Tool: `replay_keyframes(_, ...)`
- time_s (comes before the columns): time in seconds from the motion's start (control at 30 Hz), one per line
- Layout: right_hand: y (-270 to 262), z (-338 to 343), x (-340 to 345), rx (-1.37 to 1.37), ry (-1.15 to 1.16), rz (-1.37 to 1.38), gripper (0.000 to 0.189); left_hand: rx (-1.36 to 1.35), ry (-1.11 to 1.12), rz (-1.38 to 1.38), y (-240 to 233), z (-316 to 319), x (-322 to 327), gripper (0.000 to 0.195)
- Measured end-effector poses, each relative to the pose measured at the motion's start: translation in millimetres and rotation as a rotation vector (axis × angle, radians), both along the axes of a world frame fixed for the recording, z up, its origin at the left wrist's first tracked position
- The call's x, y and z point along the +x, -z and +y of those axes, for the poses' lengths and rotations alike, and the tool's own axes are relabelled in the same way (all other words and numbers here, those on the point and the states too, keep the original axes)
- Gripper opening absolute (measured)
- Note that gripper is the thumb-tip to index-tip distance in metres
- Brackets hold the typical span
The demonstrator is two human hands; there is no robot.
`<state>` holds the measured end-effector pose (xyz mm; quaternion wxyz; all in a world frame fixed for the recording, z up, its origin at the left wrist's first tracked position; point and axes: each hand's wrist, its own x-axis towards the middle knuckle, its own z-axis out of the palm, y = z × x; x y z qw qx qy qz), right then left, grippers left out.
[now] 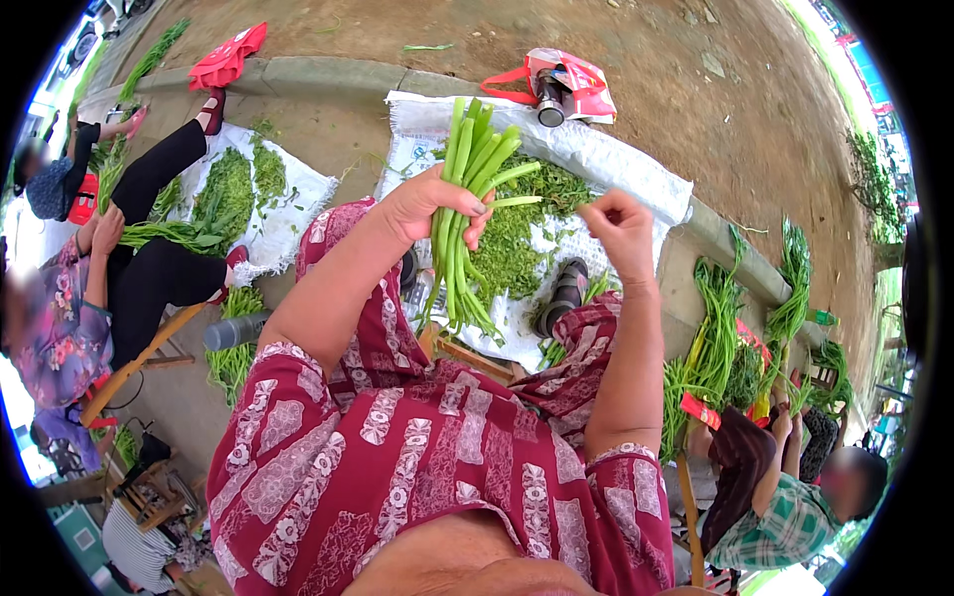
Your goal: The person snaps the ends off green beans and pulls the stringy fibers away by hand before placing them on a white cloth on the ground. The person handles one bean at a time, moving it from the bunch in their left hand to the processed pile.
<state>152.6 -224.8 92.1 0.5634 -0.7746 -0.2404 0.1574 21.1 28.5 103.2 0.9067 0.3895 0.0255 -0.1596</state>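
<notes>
My left hand [440,205] grips a bunch of green leafy-vegetable stems [466,231], cut ends pointing away from me and thinner ends hanging towards my lap. Two stems stick out sideways to the right. To the right of the bunch, apart from it, is my right hand [618,227], its fingers curled in and thumb against forefinger. It is slightly blurred, and I cannot make out any scrap between the fingertips. Below both hands, a white woven plastic sack [641,175] is spread on the ground, bearing a heap of plucked green leaves [510,257].
A red-and-white bag [589,82] with a dark flask [550,100] stands at the sack's far edge, by a concrete kerb [328,77]. Stem bundles [715,320] lie on the right. People sit on both sides. On the left are a grey bottle [235,330] and another leaf-covered sack [305,186].
</notes>
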Motion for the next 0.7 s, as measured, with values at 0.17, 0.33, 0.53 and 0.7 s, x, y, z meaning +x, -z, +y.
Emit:
replay_keyframes(0.17,-9.9,19.3,-23.6,-0.092,-0.137,-0.165,0.013,0.034,0.011,-0.018,-2.7,-1.1,0.5,0.023)
replay_keyframes(0.33,-24.1,31.0,-38.9,0.078,-0.192,-0.262,0.038,0.041,0.022,-0.003,-2.4,-2.8,0.8,0.024)
replay_keyframes(0.53,-23.2,31.5,-42.7,0.104,-0.203,-0.373,0.024,0.045,0.037,-0.011,-4.7,-5.6,1.3,0.025)
replay_keyframes(0.7,-20.2,30.2,-40.6,0.025,-0.196,-0.603,0.02,0.077,0.014,0.007,-5.7,-8.3,2.3,0.028)
